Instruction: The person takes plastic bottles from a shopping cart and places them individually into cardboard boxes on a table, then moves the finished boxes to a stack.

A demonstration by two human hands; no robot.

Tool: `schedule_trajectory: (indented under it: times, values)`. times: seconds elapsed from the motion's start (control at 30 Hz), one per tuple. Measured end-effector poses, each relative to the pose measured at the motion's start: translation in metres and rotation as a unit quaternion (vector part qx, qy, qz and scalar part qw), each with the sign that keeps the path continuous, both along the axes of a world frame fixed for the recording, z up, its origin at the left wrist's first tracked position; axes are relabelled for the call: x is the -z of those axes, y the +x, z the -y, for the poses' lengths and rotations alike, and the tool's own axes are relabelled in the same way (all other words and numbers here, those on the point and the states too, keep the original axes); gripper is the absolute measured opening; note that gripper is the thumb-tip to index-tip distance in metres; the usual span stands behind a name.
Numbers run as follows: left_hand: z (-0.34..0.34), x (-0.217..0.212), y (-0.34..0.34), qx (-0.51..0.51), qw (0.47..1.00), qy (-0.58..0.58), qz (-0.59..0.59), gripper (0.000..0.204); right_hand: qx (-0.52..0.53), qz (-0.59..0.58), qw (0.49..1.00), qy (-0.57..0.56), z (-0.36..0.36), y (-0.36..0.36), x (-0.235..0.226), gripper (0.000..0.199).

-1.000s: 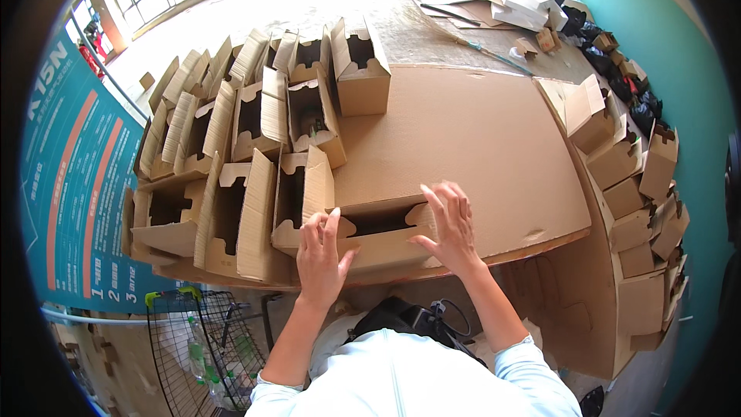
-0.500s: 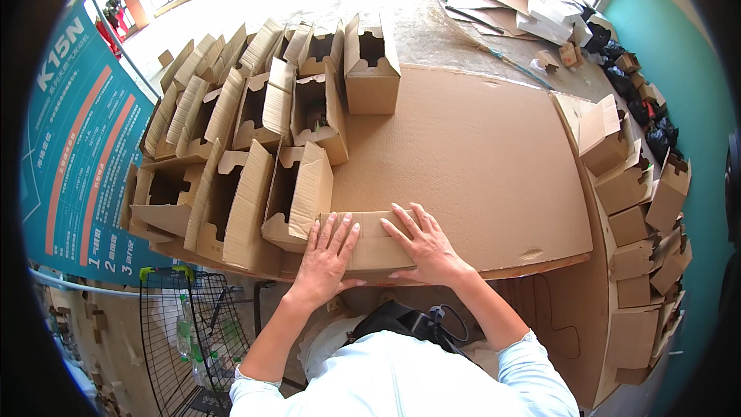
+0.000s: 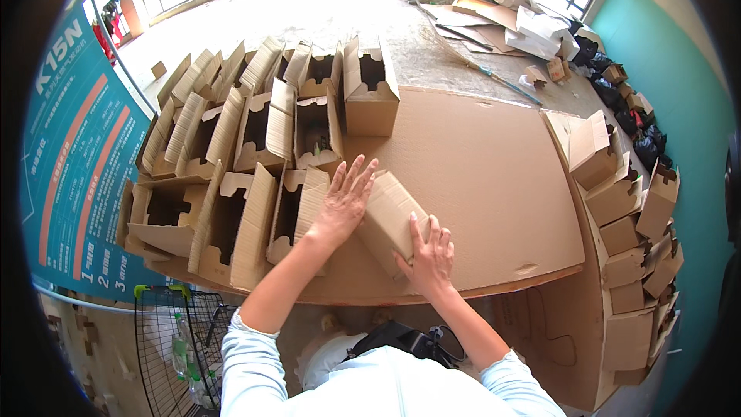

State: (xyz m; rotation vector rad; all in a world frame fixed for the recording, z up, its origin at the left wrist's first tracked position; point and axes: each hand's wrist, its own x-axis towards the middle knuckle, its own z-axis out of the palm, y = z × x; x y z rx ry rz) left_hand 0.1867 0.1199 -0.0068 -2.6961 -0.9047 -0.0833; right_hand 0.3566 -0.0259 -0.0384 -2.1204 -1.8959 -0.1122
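In the head view, on the cardboard-covered worktop (image 3: 494, 185), a small brown carton (image 3: 392, 220) lies at a slant between the hands, right of the open-topped cartons (image 3: 372, 108). The left hand (image 3: 343, 205), fingers spread, rests along its left side; the right hand (image 3: 431, 259) has its near right end between thumb and fingers. This carton shows no raised flap, so its closing looks done on the visible faces; the rows at left have flaps up and appear unclosed.

Cardboard box (image 3: 391, 220) partly hidden by the hands (image 3: 341, 210) (image 3: 430, 260), wire cart (image 3: 158, 340) cut off below
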Motion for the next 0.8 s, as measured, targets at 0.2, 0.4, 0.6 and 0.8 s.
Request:
schedule_trajectory:
  times: [0.2, 0.4, 0.6, 0.8]
  values:
    - [0.063, -0.009, -0.013, 0.016, 0.962, -0.134, 0.238, 0.079, 0.140, 0.025, 0.988, 0.064, -0.083, -0.027, 0.019, 0.069]
    - [0.136, -0.019, -0.094, 0.037, 0.932, -0.266, 0.242, 0.066, 0.216, 0.011, 0.976, 0.032, -0.115, -0.037, 0.022, 0.068]
    - [0.159, -0.019, -0.157, 0.015, 0.907, -0.316, 0.277, 0.057, 0.246, 0.048, 0.967, -0.052, -0.158, -0.082, 0.011, 0.078]
    - [0.172, -0.010, -0.186, -0.030, 0.897, -0.327, 0.296, 0.055, 0.247, 0.008, 0.952, -0.182, -0.194, -0.113, -0.013, 0.101]
